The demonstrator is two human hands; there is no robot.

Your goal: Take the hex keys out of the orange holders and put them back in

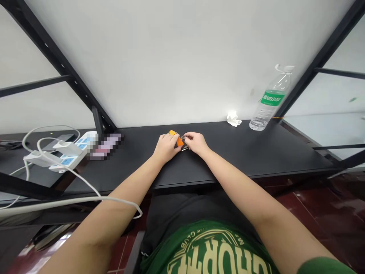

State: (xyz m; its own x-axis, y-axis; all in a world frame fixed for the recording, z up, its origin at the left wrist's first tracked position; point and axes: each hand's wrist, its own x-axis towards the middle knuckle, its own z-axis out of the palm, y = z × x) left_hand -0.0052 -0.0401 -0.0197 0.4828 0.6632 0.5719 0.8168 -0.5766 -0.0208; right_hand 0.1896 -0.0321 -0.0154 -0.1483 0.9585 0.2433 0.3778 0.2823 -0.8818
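On the black desk, my left hand (166, 148) is closed around a small orange object (180, 142), perhaps a case or packet. Most of it is hidden by the fingers, with orange showing above and beside them. Close by on the right, my right hand (197, 143) pinches at several thin metallic rods (183, 137) beside the orange object's right side. Their kind is too small to make out. Between the hands, another slim shiny piece (185, 148) lies low, at or just above the desk top.
The black desk (228, 152) meets a white wall. A tall water bottle (269, 101) and crumpled white tissue (234, 118) stand at the back right. Left are a power strip (75, 152) with plugs and a blurred-out flat item (107, 146). A white cable (114, 198) crosses above my left forearm.
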